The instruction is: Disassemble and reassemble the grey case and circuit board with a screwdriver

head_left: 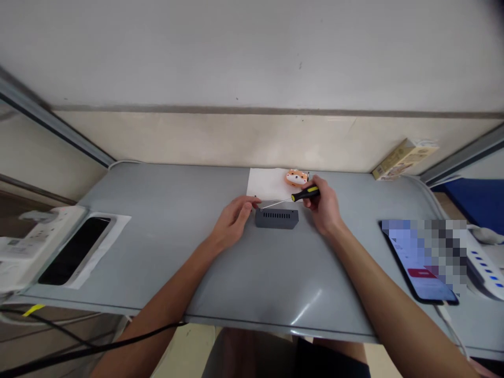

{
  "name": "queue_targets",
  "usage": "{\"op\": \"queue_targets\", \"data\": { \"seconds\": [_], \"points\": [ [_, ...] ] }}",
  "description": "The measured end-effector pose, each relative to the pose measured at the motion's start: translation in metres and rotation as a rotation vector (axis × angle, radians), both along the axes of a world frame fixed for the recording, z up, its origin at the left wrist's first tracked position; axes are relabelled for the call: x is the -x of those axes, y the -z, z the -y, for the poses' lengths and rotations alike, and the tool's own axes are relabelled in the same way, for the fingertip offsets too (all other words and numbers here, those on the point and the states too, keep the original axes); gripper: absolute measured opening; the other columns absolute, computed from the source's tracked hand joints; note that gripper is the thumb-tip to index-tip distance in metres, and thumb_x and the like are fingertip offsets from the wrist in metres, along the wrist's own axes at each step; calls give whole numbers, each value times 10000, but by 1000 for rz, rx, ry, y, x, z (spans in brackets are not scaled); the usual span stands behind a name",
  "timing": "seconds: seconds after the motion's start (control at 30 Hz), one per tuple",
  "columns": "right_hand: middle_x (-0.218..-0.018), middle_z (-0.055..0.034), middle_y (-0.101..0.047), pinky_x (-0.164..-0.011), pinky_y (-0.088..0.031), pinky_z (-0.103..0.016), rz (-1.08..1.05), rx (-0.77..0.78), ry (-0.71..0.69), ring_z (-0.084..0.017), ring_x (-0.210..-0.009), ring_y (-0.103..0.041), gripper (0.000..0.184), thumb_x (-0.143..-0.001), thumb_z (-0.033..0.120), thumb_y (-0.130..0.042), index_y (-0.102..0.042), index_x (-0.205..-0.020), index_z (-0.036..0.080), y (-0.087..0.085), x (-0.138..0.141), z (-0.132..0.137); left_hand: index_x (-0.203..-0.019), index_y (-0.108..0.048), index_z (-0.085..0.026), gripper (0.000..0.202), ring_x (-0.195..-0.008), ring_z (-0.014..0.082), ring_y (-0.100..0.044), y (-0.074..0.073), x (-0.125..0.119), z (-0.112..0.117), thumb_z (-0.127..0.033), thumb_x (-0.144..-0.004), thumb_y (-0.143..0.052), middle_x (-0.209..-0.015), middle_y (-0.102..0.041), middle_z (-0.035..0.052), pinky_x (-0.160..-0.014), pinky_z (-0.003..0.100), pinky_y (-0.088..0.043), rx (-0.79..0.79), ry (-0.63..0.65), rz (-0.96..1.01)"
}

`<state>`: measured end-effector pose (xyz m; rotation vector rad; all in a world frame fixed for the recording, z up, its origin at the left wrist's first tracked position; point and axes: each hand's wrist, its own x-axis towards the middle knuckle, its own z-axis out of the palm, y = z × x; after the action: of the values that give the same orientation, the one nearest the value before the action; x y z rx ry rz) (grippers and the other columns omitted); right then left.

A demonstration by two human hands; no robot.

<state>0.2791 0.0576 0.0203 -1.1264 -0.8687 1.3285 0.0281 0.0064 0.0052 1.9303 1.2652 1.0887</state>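
Small dark grey box (276, 217) w/ a row of vent slots sits at frame centre on the grey table (252, 273), long side facing the camera. Left hand (232, 221) rests at the box's left end, fingers curled loosely against it, steadying it, not clenched. Right hand (323, 206) is closed around a screwdriver (299, 196) w/ black-and-yellow handle; thin metal shaft runs left and down, tip at the box's top-left corner area. Exact contact pt too small to tell.

Just behind the box, a white paper sheet (264, 184) lies flat on the table; an orange-and-white figurine (296, 178) sits at the sheet's right edge, near the screwdriver handle. Upper right, by the wall: a tan carton (401, 157). Right of frame: a phone (419, 265), screen lit and pixelated, beside a white power strip (486, 262). Left of frame: a dark-screen phone (73, 251) lying in a white tray, next to another white power strip (31, 241).
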Motion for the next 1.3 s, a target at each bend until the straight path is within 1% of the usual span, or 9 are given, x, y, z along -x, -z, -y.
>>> {"op": "queue_targets", "data": {
  "seconds": [0.27, 0.5, 0.6, 0.73, 0.87, 0.97, 1.03, 1.13, 1.3],
  "points": [
    [-603, 5, -565, -491, -305, -285, 23, 1, 3, -104, -480, -413, 371, -885, 544, -605, -679, -745, 208, 4, 0, -2, -1163, -631, -211, 209, -909, 184, -613, -7, -2, 7, -309, -1026, -507, -1041, -678, 83, -847, 365, -538, -323, 30, -63],
    [-556, 10, -515, -497, -297, -293, 7, -8, -3, -117, -485, -408, 371, -895, 531, -608, -679, -722, 211, 8, 0, -4, -1141, -647, -212, 205, -1015, 210, -651, -4, -1, 6, -187, -965, -546, -1096, -693, 93, -902, 395, -552, -413, 57, -155],
    [-575, 8, -522, -500, -308, -291, 10, 4, 18, -122, -497, -408, 394, -907, 558, -589, -686, -744, 212, 8, 0, -4, -1112, -659, -214, 198, -979, 209, -653, -5, 1, 4, -172, -954, -547, -1070, -705, 85, -890, 397, -549, -447, 58, -206],
    [-663, -1, -582, -558, -360, -283, 165, -53, 22, -140, -589, -499, 437, -936, 621, -552, -717, -843, 227, 9, 4, -1, -1068, -665, -219, 181, -899, 206, -654, -6, 1, 4, -169, -938, -549, -1041, -726, 73, -839, 387, -545, -534, 31, -302],
    [-741, -4, -632, -644, -404, -292, 356, -162, -61, -146, -660, -539, 465, -961, 653, -505, -719, -927, 242, 11, 7, 3, -1176, -657, -221, 286, -1042, 232, -679, -8, -3, 7, -146, -912, -578, -1202, -732, 86, -932, 409, -539, -662, -14, -337],
    [-845, -11, -674, -668, -418, -294, 423, -205, -137, -139, -682, -564, 455, -970, 638, -500, -710, -946, 235, 12, 8, 5, -1301, -621, -227, 392, -1152, 242, -668, -9, -10, 10, -168, -913, -614, -1294, -717, 82, -987, 409, -520, -684, 49, -394],
    [-900, -16, -689, -674, -424, -291, 440, -205, -167, -140, -707, -586, 450, -967, 633, -511, -716, -958, 233, 11, 8, 5, -1311, -620, -233, 403, -1157, 235, -669, -8, -14, 11, -162, -914, -621, -1288, -725, 72, -984, 398, -517, -684, 115, -429],
    [-870, -15, -682, -663, -423, -283, 410, -172, -133, -142, -719, -591, 454, -959, 642, -518, -726, -949, 239, 10, 7, 4, -1275, -635, -243, 411, -1133, 220, -674, -6, -16, 11, -88, -896, -597, -1250, -739, 56, -964, 381, -521, -688, 138, -428],
    [-667, -1, -605, -541, -355, -256, 172, -94, -22, -121, -586, -491, 442, -937, 630, -558, -744, -879, 234, 9, -1, -3, -1152, -655, -231, 391, -1066, 231, -686, -10, -11, 7, -36, -820, -589, -1169, -751, 58, -910, 393, -512, -668, 39, -398]
  ]
}}
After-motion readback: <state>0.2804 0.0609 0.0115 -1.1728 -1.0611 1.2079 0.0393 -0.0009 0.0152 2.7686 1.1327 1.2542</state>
